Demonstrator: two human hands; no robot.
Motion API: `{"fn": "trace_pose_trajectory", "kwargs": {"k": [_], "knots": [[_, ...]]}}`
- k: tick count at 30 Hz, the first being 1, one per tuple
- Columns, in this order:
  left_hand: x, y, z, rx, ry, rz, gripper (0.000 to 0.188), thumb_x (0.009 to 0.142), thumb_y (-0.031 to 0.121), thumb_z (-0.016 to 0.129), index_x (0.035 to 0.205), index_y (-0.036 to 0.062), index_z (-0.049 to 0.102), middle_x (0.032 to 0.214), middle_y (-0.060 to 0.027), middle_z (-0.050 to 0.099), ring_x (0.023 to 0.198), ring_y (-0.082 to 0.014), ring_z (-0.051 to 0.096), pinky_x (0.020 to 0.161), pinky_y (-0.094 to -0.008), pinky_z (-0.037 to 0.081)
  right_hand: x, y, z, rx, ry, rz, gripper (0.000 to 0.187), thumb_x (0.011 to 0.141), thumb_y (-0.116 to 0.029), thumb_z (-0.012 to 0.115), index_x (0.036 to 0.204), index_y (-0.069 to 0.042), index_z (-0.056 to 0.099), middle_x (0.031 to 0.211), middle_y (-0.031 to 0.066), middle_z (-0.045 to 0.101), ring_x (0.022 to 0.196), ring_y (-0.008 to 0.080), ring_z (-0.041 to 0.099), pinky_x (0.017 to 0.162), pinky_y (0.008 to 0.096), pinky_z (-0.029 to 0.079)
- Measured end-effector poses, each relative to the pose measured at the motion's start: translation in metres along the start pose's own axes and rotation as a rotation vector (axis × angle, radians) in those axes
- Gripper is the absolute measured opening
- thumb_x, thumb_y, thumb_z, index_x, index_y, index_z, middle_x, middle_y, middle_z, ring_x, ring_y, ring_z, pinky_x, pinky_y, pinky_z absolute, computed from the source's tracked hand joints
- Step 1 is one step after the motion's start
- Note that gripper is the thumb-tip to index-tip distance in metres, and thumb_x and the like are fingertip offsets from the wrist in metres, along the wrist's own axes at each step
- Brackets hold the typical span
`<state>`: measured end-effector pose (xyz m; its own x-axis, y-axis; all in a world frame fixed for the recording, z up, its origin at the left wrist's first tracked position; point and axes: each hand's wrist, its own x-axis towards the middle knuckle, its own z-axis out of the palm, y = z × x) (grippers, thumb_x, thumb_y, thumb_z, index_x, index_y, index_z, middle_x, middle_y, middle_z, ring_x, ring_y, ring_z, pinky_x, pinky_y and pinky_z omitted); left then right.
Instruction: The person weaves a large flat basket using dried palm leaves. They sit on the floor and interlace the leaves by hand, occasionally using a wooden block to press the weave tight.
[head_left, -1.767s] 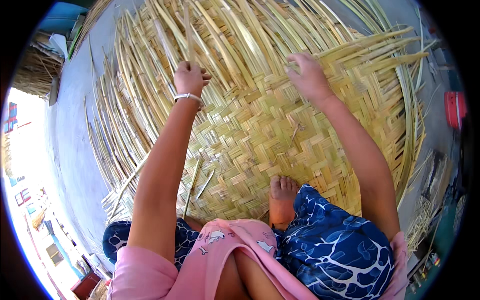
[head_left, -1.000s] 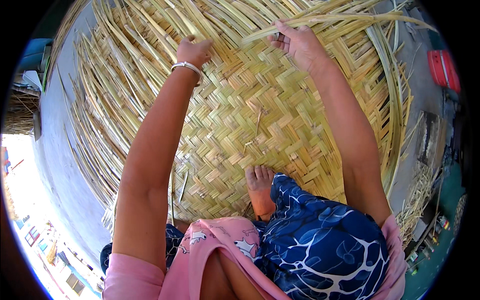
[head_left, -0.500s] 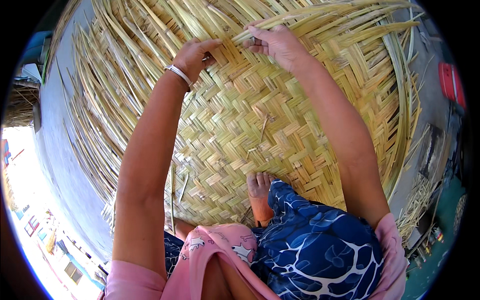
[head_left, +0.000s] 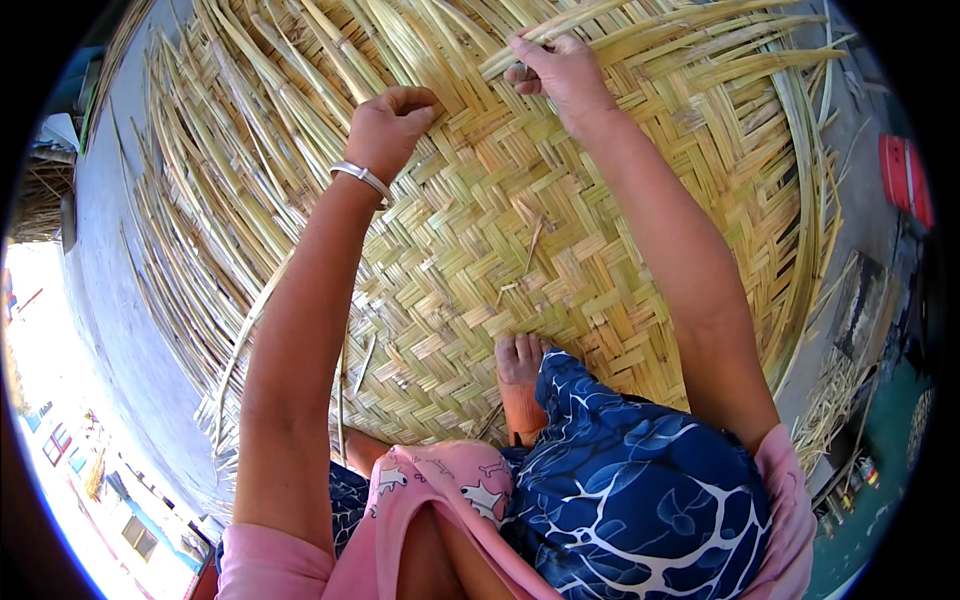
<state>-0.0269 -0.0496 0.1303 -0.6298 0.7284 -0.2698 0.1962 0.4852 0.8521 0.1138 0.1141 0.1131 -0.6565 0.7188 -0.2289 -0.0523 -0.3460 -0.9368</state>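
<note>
A large woven mat [head_left: 470, 260] of flattened yellow-green reed strips spreads beneath me, its herringbone weave giving way to loose strip ends at the left and far sides. At the far edge of the weave, my right hand [head_left: 565, 85] pinches a flat reed strip [head_left: 575, 20] between thumb and fingers, raised slightly off the mat. My left hand [head_left: 388, 130], with a silver bangle at the wrist, is closed, thumb and forefinger together at the base of the unwoven strips [head_left: 300, 60]. What lies between those fingertips is hidden.
My bare foot [head_left: 519, 360] rests on the near part of the mat. Grey floor [head_left: 95, 250] borders it at the left. Toward the right are a red object [head_left: 905, 180], a dark block [head_left: 862, 300] and a pile of straw scraps [head_left: 835, 410]. A loose twig [head_left: 534, 243] lies on the weave.
My right hand has moved slightly right and away with the reed strip. My left hand has turned and its fingers have closed; a pale strip now lies beside my left forearm.
</note>
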Motion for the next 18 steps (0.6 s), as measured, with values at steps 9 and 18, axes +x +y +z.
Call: {"fn": "trace_pose_trajectory", "kwargs": {"k": [9,18], "knots": [[-0.021,0.001,0.032,0.512,0.236,0.173,0.016,0.081,0.010,0.059,0.093,0.0095,0.069,0.093,-0.0076,0.067,0.089,-0.0249,0.060,0.082,-0.0330,0.048,-0.014,0.011,0.000,-0.250,0.101,-0.030,0.022,0.086,-0.015,0.061,0.097,0.004,0.061,0.083,0.0111,0.065,0.064,0.0151,0.066,0.052,0.0243,0.054],[-0.027,-0.013,0.033,0.725,0.271,0.381,0.019,0.080,0.010,0.058,0.095,0.0126,0.069,0.100,-0.0069,0.060,0.100,-0.0276,0.053,0.086,-0.0359,0.046,-0.005,0.004,0.004,-0.488,0.111,0.042,0.023,0.086,-0.015,0.058,0.101,0.003,0.059,0.079,0.0139,0.066,0.058,0.0156,0.066,0.051,0.0250,0.054]]}}
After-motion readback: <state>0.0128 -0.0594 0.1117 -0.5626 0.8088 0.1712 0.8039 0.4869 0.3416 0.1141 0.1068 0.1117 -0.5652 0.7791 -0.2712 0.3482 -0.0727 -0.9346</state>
